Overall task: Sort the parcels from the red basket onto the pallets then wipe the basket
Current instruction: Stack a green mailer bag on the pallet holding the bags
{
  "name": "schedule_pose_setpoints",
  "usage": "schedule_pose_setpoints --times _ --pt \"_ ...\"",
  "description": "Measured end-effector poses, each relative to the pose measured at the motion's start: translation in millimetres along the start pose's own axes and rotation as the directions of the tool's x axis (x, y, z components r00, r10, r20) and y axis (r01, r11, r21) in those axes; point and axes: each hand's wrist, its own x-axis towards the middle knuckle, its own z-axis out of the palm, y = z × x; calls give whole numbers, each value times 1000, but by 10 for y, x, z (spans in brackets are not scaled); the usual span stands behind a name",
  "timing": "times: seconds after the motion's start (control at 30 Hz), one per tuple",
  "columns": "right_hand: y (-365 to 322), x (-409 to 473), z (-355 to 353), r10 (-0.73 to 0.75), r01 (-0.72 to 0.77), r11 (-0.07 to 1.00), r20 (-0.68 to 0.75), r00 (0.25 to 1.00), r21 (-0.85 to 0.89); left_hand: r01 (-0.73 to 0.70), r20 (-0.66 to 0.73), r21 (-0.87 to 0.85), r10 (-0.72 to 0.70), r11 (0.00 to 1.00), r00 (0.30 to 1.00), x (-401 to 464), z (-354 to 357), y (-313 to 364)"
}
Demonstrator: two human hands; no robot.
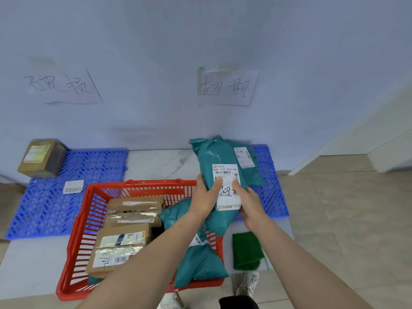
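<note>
From the head camera, both hands hold one teal parcel point(219, 186) up over the far right corner of the red basket point(73, 237). The left hand point(206, 197) grips its left edge with the thumb pressed on the white label point(227, 188); the right hand point(249, 202) cups the lower right side, thumb also on the label. The parcel is tilted with the label facing the camera, probably so the handwritten mark on it can be read before choosing a pallet.

That mark seems to match the right paper sign point(227, 88) on the wall, so the parcel likely belongs on the right blue pallet point(274, 192), which lies just beyond the hands. Another teal parcel point(245, 161) already rests there, partly hidden behind the held one.

The left blue pallet point(55, 201) sits under the left paper sign point(60, 85) and carries a brown box point(41, 158) at its far corner and a loose label point(73, 186).

The basket is far from empty: several taped cardboard boxes point(122, 237) are stacked on its left side and more teal bags point(198, 262) lie on its right, below the forearms. A green cloth point(247, 250) waits on the floor just right of the basket, presumably for the wiping step, which looks well off yet.
</note>
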Motion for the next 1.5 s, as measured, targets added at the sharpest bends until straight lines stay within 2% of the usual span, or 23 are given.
schedule_pose_setpoints --times 0.23,0.47,0.57,0.67,0.83,1.0,1.13,1.33,1.5 --pt "-397 556 -845 9 -9 1000 6 1000 3 34 -53 149 -26 988 998 508 1039 3" --pt "-805 1365 -1774 79 -78 995 8 997 -62 155 -120 174 -135 973 984 1124 2176 -78" --pt "-865 1732 -2024 82 -82 994 -12 997 -69 157 -111 179 -138 971 984 1384 2504 -48" --pt "-838 2115 -2187 57 -62 994 -51 997 -89 178 -134 267 -147 947 980 1755 2741 -163" --pt "-616 2794 -2357 29 -42 994 -118 993 -103 206 -254 509 -82 836 964 2417 2996 -491" --pt "-290 3419 -2376 -1 -22 990 -164 986 -138 197 -298 703 31 683 954 2928 3063 -833" --pt "-102 3750 -2330 14 -39 986 -145 989 -165 239 -325 769 41 593 945 3158 2989 -1039" --pt "-34 3976 -2228 16 -18 960 -9 1000 -278 277 -356 779 33 563 934 3234 2824 -1172" --pt "-7 4056 -2124 18 -29 930 -32 999 -366 301 -379 774 26 558 925 3235 2771 -1162"
